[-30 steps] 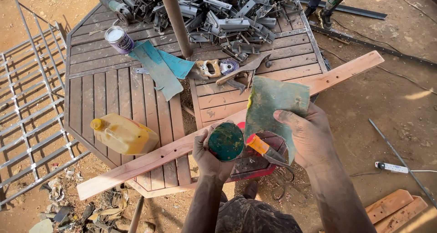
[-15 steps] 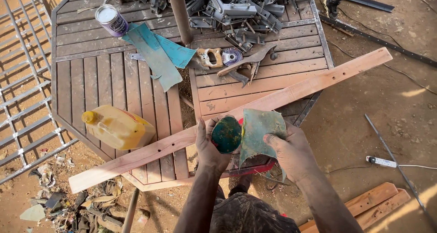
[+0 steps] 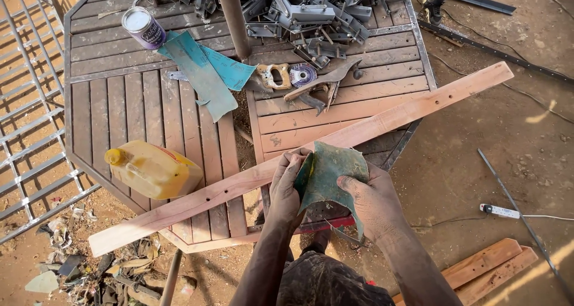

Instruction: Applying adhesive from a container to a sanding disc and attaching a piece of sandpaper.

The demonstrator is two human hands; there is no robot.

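Since a second ago the green disc has gone under the sandpaper, which both my left hand and right hand grip above the plank; wrapping it evenly and taut would, I judge, serve best.
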